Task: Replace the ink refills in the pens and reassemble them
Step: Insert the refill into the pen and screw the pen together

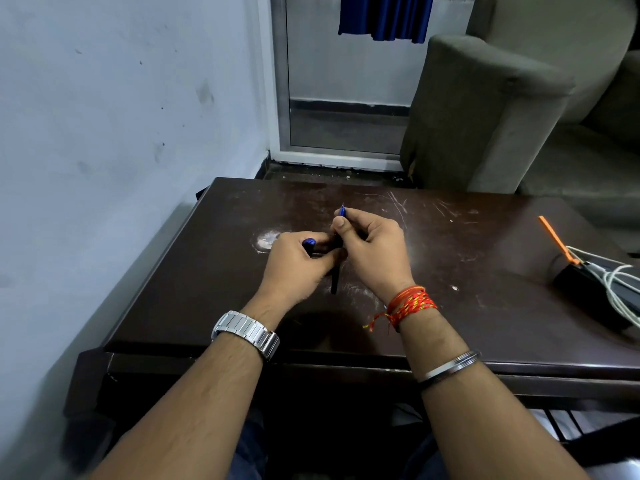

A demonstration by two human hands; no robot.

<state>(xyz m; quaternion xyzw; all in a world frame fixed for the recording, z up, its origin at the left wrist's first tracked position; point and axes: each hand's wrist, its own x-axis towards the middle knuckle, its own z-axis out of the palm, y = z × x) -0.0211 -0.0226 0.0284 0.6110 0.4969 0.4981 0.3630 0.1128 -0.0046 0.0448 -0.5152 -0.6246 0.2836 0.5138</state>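
My right hand (372, 252) is closed around a dark pen (334, 278) held nearly upright over the dark brown table (485, 306). Its blue tip section (342, 212) and fine metal point stick out above my thumb, and the dark barrel hangs below my fingers. My left hand (294, 263) sits just left of it, touching the right hand, and grips a blue pen cap (309, 242) whose round end shows above the knuckles. How the two parts meet is hidden by my fingers.
An orange pen (556, 239) lies at the table's right side beside a black device (585, 285) with white cables (620, 292). A grey sofa (502, 109) stands behind the table. A wall runs along the left.
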